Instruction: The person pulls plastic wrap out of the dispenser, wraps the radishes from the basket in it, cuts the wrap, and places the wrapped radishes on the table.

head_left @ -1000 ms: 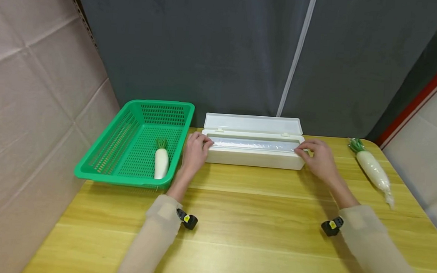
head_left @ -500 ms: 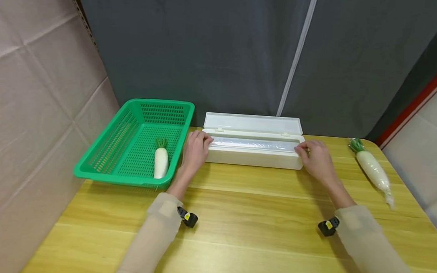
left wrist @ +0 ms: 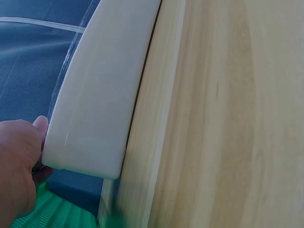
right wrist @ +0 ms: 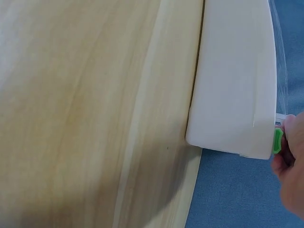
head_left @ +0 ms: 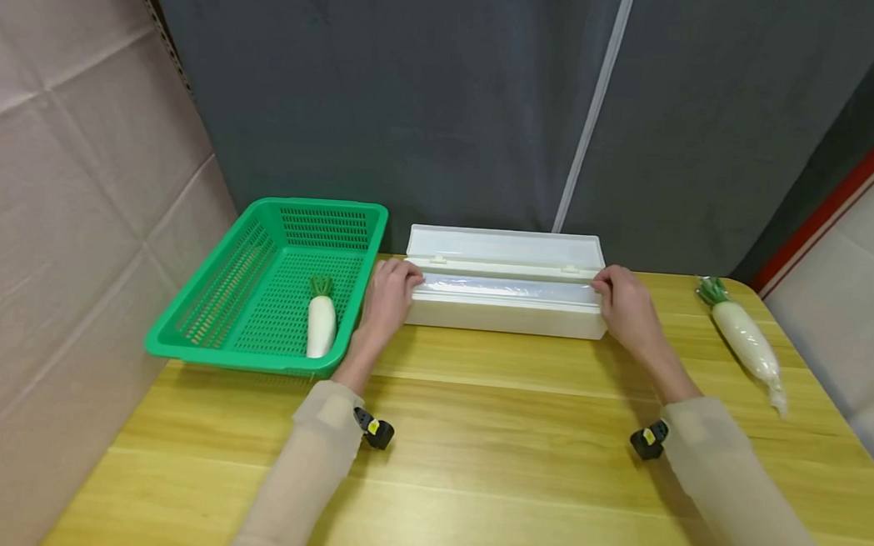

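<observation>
A white cling film box (head_left: 505, 317) stands at the back of the table, its lid (head_left: 506, 245) tipped back. Clear cling film (head_left: 507, 288) stretches along its opening. My left hand (head_left: 388, 295) pinches the film at the left end, and my right hand (head_left: 627, 311) pinches it at the right end. From the right wrist, a green slider (right wrist: 278, 140) shows at the box end, close to the fingers of that hand (right wrist: 294, 164). In the left wrist view my left hand (left wrist: 16, 164) sits at the box's end, its fingertips partly hidden.
To the left is a green basket (head_left: 244, 361) holding one white radish (head_left: 321, 328). A second radish wrapped in film (head_left: 748, 338) lies at the table's right side. Behind the box hangs a dark grey curtain (head_left: 417, 105).
My right hand has shifted slightly upward and away from the box front, and my left hand a little upward too. The film between them has risen slightly. The basket and radishes stay put.
</observation>
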### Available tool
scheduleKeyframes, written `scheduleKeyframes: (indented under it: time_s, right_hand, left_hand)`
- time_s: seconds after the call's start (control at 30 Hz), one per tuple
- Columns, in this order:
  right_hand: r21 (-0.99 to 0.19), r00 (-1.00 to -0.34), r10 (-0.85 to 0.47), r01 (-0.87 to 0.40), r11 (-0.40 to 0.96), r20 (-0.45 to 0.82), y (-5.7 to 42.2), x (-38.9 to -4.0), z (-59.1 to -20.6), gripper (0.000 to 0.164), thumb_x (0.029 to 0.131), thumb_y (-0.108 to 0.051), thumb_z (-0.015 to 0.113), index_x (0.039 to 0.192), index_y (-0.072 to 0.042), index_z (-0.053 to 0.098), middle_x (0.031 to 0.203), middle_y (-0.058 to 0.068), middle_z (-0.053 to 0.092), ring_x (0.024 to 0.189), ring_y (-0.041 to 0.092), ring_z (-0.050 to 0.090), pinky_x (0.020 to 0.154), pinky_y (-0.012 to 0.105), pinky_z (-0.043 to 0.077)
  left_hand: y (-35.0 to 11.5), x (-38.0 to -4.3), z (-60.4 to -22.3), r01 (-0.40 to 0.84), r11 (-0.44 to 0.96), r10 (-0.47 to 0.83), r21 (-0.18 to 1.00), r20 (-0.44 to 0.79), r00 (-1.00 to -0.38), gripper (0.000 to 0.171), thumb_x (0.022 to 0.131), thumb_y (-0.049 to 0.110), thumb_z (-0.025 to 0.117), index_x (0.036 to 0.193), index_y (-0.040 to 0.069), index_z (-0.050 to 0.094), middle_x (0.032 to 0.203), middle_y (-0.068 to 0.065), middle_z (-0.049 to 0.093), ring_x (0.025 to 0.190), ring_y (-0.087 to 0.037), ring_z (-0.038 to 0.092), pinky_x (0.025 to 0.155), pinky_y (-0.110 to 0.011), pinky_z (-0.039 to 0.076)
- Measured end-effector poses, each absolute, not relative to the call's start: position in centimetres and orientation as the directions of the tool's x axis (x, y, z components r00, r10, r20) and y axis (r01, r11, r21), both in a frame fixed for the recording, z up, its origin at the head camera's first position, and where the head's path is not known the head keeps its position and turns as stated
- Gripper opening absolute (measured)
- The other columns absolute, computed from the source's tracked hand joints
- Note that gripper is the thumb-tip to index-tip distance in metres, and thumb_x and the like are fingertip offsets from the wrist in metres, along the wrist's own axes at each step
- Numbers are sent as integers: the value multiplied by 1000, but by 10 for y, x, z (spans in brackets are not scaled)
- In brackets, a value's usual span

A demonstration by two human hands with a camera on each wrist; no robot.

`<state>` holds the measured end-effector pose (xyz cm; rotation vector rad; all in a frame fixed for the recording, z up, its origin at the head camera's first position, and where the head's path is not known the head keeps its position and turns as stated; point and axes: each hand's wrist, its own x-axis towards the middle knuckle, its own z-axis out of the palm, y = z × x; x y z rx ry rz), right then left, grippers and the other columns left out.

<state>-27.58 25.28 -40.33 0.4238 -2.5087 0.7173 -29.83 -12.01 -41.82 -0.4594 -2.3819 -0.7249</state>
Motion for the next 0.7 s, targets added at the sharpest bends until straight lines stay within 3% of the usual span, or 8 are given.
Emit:
scheduleKeyframes:
  time_s: [0.23,0.7]
  right_hand:
    - [-428,-867,-153,-380,820,475,253,-282,-404,9,102,1,54,100,9,54,94,23,55,86,38,53,79,52,50]
    - [-455,-869,-139,-377,807,474,252,-291,-398,10,104,1,49,103,11,49,97,25,49,91,40,49,83,54,46]
  left_hand:
    - [-119,-295,-416,446,841,169,306,635,-754,13,94,13,72,90,1,73,88,-15,64,84,-35,57,78,-40,52]
    - [-107,-300,-398,319,889,106,330,529,-842,13,100,6,61,95,-3,69,96,-18,62,88,-34,55,78,-37,50]
